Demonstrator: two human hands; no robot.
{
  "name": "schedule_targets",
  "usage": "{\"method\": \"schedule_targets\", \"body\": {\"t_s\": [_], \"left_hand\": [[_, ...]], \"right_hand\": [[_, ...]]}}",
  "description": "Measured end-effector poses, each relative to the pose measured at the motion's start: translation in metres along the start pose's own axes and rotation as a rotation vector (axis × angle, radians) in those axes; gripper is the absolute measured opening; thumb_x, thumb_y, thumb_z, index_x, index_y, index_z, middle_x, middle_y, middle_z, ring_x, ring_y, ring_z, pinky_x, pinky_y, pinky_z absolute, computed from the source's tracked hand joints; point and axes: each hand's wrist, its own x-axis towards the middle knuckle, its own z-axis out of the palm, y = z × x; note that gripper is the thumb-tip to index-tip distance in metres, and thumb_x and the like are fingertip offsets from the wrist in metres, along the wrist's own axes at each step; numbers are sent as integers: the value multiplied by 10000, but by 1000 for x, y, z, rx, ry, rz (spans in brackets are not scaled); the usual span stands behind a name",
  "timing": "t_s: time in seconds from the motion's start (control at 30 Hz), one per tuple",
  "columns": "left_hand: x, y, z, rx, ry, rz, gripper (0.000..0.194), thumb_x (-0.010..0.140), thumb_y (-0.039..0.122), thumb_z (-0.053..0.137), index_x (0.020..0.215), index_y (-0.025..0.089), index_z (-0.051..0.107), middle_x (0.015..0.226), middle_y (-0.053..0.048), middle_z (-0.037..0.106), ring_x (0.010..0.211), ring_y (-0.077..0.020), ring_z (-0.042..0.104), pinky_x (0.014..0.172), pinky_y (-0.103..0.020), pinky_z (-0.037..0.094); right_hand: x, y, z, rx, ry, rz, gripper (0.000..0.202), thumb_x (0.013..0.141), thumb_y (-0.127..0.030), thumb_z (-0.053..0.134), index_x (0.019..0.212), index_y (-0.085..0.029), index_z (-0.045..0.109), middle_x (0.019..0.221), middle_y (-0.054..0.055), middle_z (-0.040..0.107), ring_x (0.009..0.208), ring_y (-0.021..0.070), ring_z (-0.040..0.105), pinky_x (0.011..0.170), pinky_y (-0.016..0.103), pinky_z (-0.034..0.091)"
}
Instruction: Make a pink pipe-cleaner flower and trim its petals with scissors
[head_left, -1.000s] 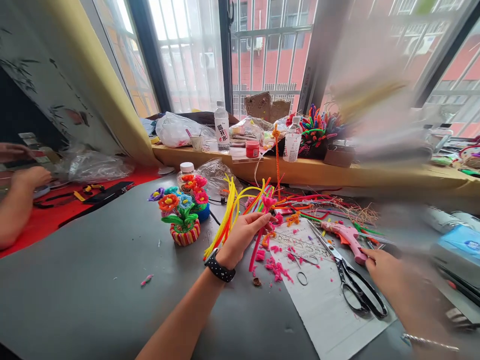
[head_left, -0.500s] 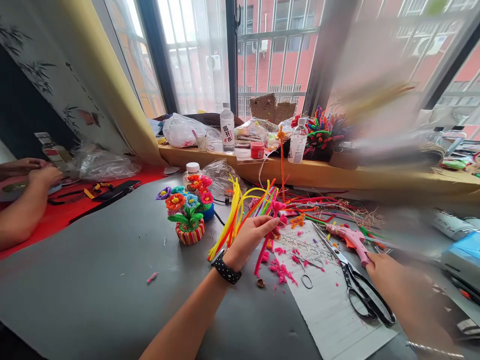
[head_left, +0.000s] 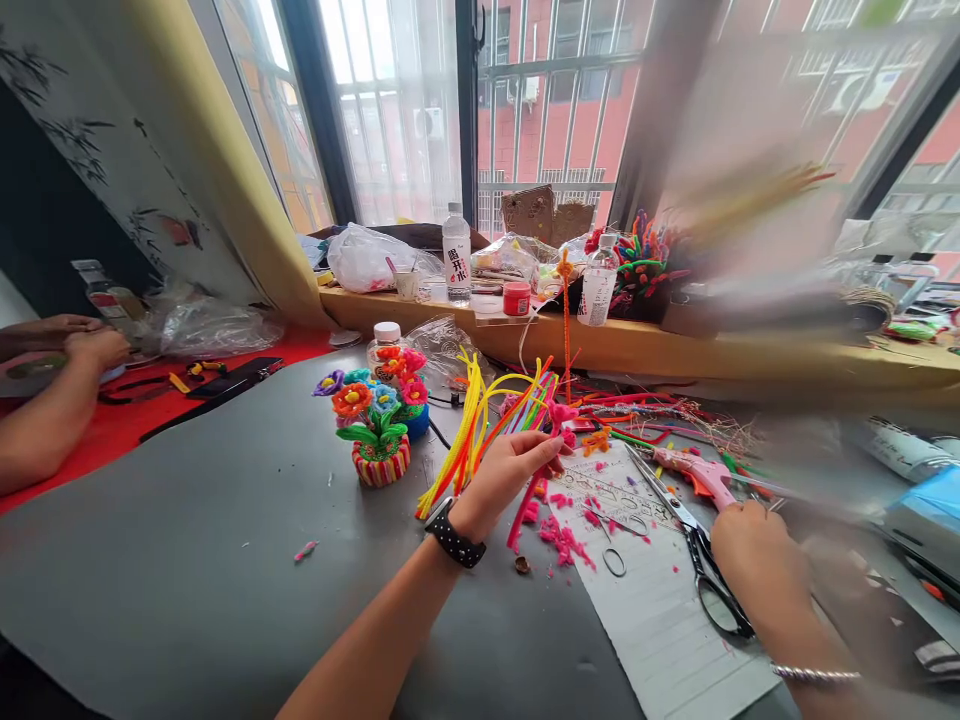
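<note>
My left hand [head_left: 517, 470], with a black watch band at the wrist, pinches a pink pipe-cleaner piece [head_left: 520, 525]; its fuzzy top shows above the fingers and its stem hangs below. On the right, my right hand [head_left: 754, 545] is closed on the handle of a pink glue gun [head_left: 697, 470] that lies on the table. Partly under my right forearm are large black-handled scissors [head_left: 694, 545]. A small pair of scissors [head_left: 615, 562] and pink fuzz clippings [head_left: 566, 545] lie on a marked sheet of cardboard [head_left: 637, 620] between the hands.
A striped pot of pipe-cleaner flowers [head_left: 381, 465] stands left of my left hand. Yellow pipe cleaners [head_left: 465, 430] lie behind it. Bottles, including a water bottle [head_left: 456, 258], line the windowsill [head_left: 420, 310]. Another person's hands [head_left: 97, 345] are at the far left. The right side is blurred.
My right hand has moved left and closed round the glue gun's handle, now covering part of the large scissors' handles. My left hand stays almost still with the pink piece.
</note>
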Motion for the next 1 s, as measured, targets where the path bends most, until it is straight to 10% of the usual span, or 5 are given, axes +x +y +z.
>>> {"method": "schedule_targets", "body": {"t_s": [0.43,1.0], "left_hand": [[2,12,-23,-134,240,26,253,634,365,645,730,132,672,747,-41,607,637,-94,490,573,-193,350],[3,10,-24,-31,182,32,311,680,407,599,833,151,687,811,-51,618,681,-104,481,608,-210,339]], "right_hand": [[-4,-5,-4,-68,-18,114,333,790,-30,276,886,30,589,821,208,546,785,299,544,563,310,380],[-3,-5,-2,-66,52,154,322,777,-31,308,867,-33,617,848,203,567,773,292,541,537,340,428]]}}
